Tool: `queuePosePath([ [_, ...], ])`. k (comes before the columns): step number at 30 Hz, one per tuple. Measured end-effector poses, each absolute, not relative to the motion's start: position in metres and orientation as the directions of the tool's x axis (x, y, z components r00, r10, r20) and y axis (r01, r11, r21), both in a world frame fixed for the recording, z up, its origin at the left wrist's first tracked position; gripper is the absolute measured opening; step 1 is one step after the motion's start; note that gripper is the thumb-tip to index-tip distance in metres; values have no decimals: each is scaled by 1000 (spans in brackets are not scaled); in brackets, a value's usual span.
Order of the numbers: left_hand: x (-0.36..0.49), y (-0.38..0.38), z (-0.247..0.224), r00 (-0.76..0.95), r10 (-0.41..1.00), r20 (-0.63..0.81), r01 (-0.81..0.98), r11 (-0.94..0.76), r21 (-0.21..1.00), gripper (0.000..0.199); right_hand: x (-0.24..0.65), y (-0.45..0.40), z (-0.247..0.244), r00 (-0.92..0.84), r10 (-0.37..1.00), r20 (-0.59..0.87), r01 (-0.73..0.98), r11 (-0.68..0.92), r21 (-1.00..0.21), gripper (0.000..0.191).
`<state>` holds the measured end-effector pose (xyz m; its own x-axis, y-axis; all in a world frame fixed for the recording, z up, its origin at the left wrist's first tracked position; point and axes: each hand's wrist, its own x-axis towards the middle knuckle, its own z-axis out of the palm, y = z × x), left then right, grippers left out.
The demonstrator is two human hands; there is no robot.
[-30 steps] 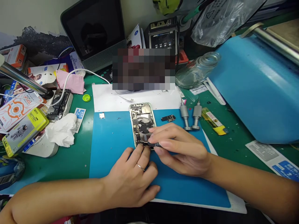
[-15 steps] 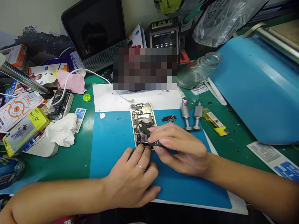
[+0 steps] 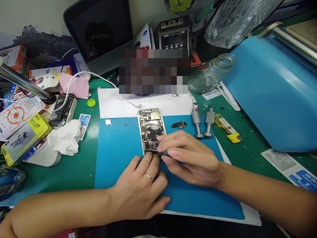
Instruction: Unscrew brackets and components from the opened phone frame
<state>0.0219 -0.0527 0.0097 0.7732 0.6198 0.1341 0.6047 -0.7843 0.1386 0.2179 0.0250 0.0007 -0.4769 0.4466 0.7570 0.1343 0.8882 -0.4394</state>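
Note:
An opened phone (image 3: 151,127) lies upright in view on the blue mat (image 3: 116,178), its inner parts bare. My left hand (image 3: 141,188), with a ring on one finger, rests its fingertips on the phone's lower edge; its fingers are bent and apart, with nothing seen in them. Between the thumb and fingers of my right hand (image 3: 192,158) is a dark, slim tool (image 3: 163,153), its tip at the phone's lower right part. Right of the phone lies a small black part (image 3: 179,125). A small silvery piece (image 3: 108,122) lies at the mat's upper left.
Two grey screwdrivers (image 3: 196,120) stand right of the phone, beside a yellow lighter (image 3: 228,129). Behind are a glass jar (image 3: 210,74), a white cable (image 3: 99,76) and a dark screen (image 3: 99,31). Boxes, a crumpled tissue (image 3: 64,137) and another opened phone (image 3: 63,110) crowd the left.
The whole view has shifted very slightly. Both hands keep nearly the same pose at the phone, and the tool has tilted a little flatter.

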Motion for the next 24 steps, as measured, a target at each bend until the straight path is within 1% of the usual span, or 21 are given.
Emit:
queuePosePath([
  [7,23,-52,9,772,620,143,604,-785,139,46,220,28,-1,-433,477,765,133,873,-469,61],
  [12,23,-52,10,775,617,136,600,-787,147,46,220,30,0,-445,481,755,145,871,-469,62],
  [16,23,-53,11,773,620,138,602,-784,151,45,221,31,2,-451,466,761,144,880,-453,61],
  [21,22,-53,11,772,620,136,606,-784,134,46,221,27,2,-478,428,767,158,901,-404,58],
  [24,22,-53,11,772,619,143,605,-785,131,48,221,26,2,-482,419,770,134,903,-408,59],
])
